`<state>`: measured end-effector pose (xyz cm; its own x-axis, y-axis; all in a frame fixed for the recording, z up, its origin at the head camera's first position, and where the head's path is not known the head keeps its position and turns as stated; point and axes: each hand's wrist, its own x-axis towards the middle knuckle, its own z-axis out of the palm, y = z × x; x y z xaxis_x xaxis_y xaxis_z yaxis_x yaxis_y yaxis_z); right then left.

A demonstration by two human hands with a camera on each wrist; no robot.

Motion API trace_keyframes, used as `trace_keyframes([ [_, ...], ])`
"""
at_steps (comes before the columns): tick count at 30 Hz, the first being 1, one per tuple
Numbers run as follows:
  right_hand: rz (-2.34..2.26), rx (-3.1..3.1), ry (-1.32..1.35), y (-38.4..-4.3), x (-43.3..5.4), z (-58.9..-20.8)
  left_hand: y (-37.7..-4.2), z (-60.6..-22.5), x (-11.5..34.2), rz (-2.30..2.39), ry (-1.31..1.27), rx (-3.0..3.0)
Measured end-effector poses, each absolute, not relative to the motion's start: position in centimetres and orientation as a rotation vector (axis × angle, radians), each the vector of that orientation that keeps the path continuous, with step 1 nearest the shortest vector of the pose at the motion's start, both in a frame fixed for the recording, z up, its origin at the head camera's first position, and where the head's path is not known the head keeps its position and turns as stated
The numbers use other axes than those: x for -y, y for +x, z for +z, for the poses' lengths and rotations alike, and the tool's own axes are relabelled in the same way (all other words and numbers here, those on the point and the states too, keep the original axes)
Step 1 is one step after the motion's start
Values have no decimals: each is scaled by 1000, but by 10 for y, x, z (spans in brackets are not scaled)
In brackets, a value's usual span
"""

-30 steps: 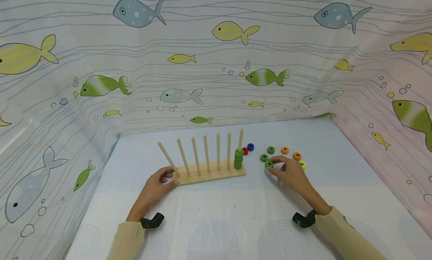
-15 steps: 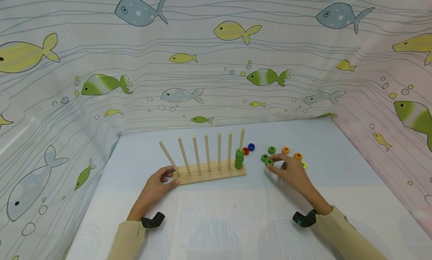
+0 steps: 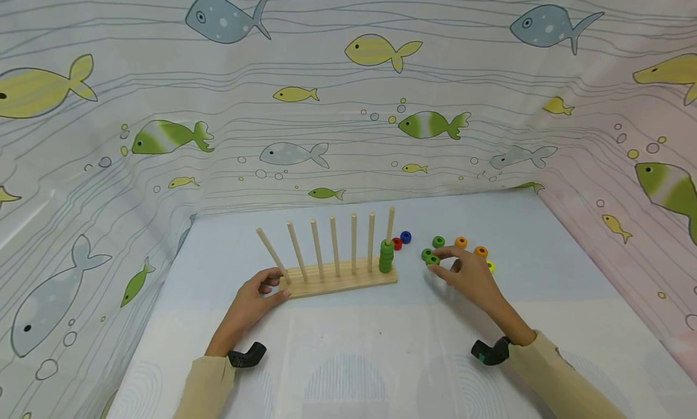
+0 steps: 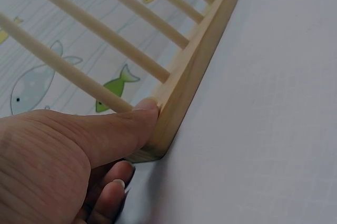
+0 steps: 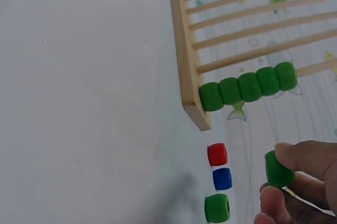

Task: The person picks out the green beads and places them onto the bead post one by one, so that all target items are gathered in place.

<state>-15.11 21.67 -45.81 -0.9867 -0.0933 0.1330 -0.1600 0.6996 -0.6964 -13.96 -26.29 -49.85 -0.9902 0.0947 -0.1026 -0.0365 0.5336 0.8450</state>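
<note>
A wooden base carries a row of upright pegs. The rightmost peg bears a stack of green beads, seen also as the green stack in the right wrist view. My left hand grips the base's left end, thumb pressed on the end of the wooden base and fingers curled under it. My right hand pinches a single green bead just right of the base. In the right wrist view that green bead sits between thumb and fingers of the right hand.
Loose beads lie on the pale table: green, green, orange, orange, yellow, red, blue. Fish-patterned cloth walls enclose the back and both sides.
My right hand has drawn the pinched green bead slightly up and away from me. The left hand and the base have stayed still.
</note>
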Motion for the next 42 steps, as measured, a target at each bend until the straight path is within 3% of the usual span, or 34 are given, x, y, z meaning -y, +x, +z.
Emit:
trace_keyframes([
  [42, 1205, 2777, 279, -152, -205, -443, -140, -498, 263, 1466, 50, -2620],
])
